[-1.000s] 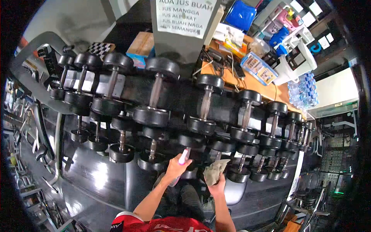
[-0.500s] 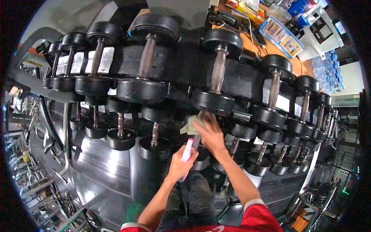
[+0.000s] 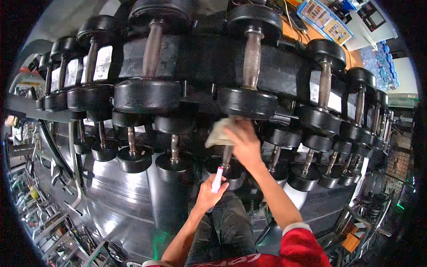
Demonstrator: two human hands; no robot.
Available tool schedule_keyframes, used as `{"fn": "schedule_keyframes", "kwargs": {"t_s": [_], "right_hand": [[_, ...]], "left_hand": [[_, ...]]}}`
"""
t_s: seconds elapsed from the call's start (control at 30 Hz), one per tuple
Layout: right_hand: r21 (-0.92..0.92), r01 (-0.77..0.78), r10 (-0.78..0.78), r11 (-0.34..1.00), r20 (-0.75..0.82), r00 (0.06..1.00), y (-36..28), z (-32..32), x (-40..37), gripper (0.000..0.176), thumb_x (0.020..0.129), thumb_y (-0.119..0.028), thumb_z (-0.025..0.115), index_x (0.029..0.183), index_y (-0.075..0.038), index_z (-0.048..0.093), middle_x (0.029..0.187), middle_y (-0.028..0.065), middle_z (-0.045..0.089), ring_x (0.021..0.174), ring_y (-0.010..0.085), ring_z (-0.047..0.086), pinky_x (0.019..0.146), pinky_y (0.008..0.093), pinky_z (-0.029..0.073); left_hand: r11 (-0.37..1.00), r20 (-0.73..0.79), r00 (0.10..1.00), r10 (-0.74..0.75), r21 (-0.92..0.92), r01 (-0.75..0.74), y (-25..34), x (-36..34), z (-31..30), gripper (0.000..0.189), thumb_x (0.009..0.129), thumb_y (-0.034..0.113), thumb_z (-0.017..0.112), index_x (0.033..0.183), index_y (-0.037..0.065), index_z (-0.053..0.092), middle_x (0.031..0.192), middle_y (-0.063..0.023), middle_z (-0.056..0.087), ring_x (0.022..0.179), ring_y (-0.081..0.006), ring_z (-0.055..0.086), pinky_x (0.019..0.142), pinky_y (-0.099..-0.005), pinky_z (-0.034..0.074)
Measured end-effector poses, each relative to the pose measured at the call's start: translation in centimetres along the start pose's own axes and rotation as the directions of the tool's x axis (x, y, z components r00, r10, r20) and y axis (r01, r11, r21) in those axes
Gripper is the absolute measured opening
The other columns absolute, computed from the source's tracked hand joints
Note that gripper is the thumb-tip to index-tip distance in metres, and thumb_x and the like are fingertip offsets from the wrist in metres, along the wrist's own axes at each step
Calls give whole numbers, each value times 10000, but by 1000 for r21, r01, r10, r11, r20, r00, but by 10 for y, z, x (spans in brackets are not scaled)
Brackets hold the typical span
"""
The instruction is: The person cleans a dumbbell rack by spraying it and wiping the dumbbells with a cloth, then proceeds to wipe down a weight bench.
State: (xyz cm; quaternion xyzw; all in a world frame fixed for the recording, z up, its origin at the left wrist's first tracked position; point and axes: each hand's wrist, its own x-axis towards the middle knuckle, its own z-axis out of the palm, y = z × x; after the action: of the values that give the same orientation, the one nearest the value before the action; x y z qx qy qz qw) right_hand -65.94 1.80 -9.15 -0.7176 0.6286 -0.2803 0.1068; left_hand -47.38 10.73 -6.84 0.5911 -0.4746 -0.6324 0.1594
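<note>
My right hand (image 3: 243,144) presses a beige cloth (image 3: 219,134) against a dumbbell (image 3: 227,160) on the lower tier of a black rack (image 3: 200,58). The cloth covers the dumbbell's far head and the top of its handle. My left hand (image 3: 209,196) holds a small spray bottle (image 3: 216,183) with a pink and white head, just below that dumbbell's near end. Larger dumbbells (image 3: 249,66) lie on the upper tier right above my right hand.
Several dumbbells (image 3: 133,151) fill both tiers, shrinking toward the left and right ends. An orange counter (image 3: 351,53) with leaflets and water bottles stands behind the rack at upper right. Shiny grey floor (image 3: 115,191) lies lower left. My dark-trousered legs (image 3: 227,227) are below.
The view has closed in on the rack. My right hand went from beside the left hand up to the lower-tier dumbbell with the cloth. The left hand dropped slightly with the bottle.
</note>
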Motion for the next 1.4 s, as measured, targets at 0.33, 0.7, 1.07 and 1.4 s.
{"fn": "schedule_keyframes", "kwargs": {"t_s": [0.33, 0.7, 1.07, 1.4], "right_hand": [[69, -374, 380, 925, -201, 903, -3, 9, -16, 470, 788, 40, 533, 1243, -79, 530, 1245, 175, 522, 1153, 408, 479, 1003, 466, 382], [-283, 202, -62, 938, 434, 899, -46, 61, 46, 306, 751, -127, 585, 1046, -75, 652, 1192, 94, 556, 1201, 285, 456, 1043, 448, 339], [351, -679, 749, 645, -111, 654, 57, 19, -35, 330, 853, -7, 493, 1176, 63, 493, 954, 282, 612, 849, 450, 595, 751, 448, 491], [-228, -589, 585, 775, 610, 535, 109, -7, 91, 476, 851, -437, 506, 1117, -60, 618, 1122, 207, 622, 1048, 335, 587, 910, 392, 453]], "left_hand": [[999, 57, 998, 12, -47, -9, -16, 5, 8, 202, 800, 159, 697, 938, 51, 595, 737, -88, 588, 644, -176, 570, 625, -308, 468], [997, 32, 998, 46, 58, -48, -26, 7, 12, 222, 785, 151, 704, 946, 44, 594, 780, -134, 613, 689, -250, 608, 649, -344, 483], [989, 33, 991, 134, 57, -135, -25, 4, 9, 224, 777, 141, 725, 949, 49, 615, 830, -120, 623, 753, -276, 632, 686, -344, 494], [991, 42, 998, 43, 128, -48, -14, 3, 9, 226, 776, 141, 720, 951, 48, 612, 842, -134, 625, 754, -308, 630, 680, -361, 496]]}}
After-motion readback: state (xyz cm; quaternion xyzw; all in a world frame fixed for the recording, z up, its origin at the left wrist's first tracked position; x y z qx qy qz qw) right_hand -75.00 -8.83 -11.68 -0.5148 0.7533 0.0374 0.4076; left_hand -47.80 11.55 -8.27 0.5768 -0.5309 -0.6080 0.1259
